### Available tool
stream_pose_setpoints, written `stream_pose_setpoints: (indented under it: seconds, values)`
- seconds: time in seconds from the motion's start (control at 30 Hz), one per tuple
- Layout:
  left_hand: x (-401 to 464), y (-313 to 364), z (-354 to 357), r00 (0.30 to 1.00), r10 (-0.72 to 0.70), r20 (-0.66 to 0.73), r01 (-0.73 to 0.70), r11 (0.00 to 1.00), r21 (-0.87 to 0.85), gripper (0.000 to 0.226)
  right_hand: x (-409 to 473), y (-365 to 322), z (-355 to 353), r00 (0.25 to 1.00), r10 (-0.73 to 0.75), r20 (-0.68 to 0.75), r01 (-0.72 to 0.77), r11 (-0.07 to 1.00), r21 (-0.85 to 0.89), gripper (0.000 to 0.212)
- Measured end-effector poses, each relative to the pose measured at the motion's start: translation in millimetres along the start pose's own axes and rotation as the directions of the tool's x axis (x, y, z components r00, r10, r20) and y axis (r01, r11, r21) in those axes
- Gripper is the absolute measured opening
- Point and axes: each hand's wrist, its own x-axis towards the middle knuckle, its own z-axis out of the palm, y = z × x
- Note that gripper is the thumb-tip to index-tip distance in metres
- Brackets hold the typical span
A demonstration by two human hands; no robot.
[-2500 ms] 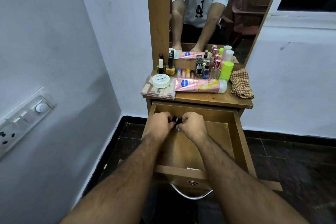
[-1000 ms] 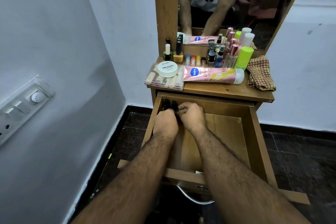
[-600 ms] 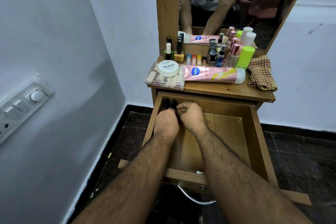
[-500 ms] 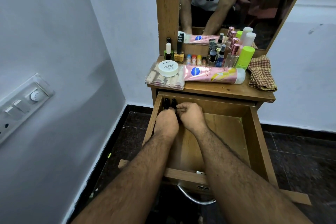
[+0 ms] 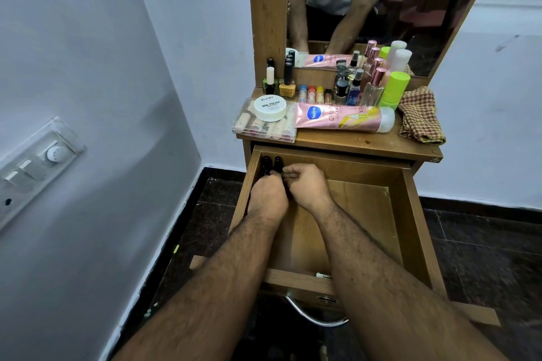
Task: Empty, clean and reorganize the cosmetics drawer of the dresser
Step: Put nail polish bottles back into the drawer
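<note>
Both hands reach into the open drawer (image 5: 410, 214) at its back left corner, where two dark bottles (image 5: 272, 164) stand upright. The left hand (image 5: 268, 199) and right hand (image 5: 308, 184) have curled fingers meeting at the bottles; exact grip unclear. Other cosmetics crowd the worktop (image 5: 352, 141).

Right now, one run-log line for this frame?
phase: restocking drawer | left hand, right hand: setting dark bottles upright, back-left corner | dresser top: rest waits

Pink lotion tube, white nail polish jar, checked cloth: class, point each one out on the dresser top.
Pink lotion tube (image 5: 341, 118), head view, middle of its body.
White nail polish jar (image 5: 270, 108), head view, centre of its lid.
Checked cloth (image 5: 421, 117), head view, middle of its folds.
</note>
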Motion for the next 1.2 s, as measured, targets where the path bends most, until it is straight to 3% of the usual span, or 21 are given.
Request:
stream_pose_setpoints:
  seconds: [0.23,0.4,0.57,0.67,0.77,0.9,1.0,1.2]
  values:
    - [-5,-2,-5,0.998,0.029,-0.049,-0.032,0.998,-0.061,0.030,0,-2,-8,0.997,0.040,-0.069,-0.046,0.996,-0.076,0.019]
    - [-12,-4,-17,0.972,0.113,-0.207,-0.146,0.977,-0.154,0.022,-11,-17,-27,0.992,-0.032,-0.120,0.015,0.990,-0.137,0.013]
    - [-22,-10,-44,0.890,0.147,-0.432,-0.273,0.930,-0.247,0.023,-36,-44,-60,0.957,-0.193,-0.215,0.164,0.976,-0.144,0.009]
    - [-16,-15,-68,0.839,0.124,-0.529,-0.313,0.907,-0.283,0.024,-41,-71,-76,0.901,-0.348,-0.259,0.309,0.934,-0.180,0.007]
    - [6,-10,-96,0.793,0.077,-0.605,-0.331,0.887,-0.321,0.027,-21,-103,-90,0.859,-0.418,-0.296,0.359,0.904,-0.234,0.008]
    - [51,8,-128,0.792,0.041,-0.610,-0.279,0.912,-0.301,0.023,34,-135,-99,0.876,-0.399,-0.271,0.317,0.900,-0.300,0.008]
    - [91,16,-140,0.838,0.003,-0.545,-0.214,0.922,-0.324,0.019,75,-141,-95,0.919,-0.318,-0.235,0.222,0.907,-0.359,0.008]
    - [144,25,-133,0.900,-0.040,-0.434,-0.070,0.970,-0.233,0.033,123,-129,-82,0.968,-0.192,-0.160,0.094,0.874,-0.476,0.016]
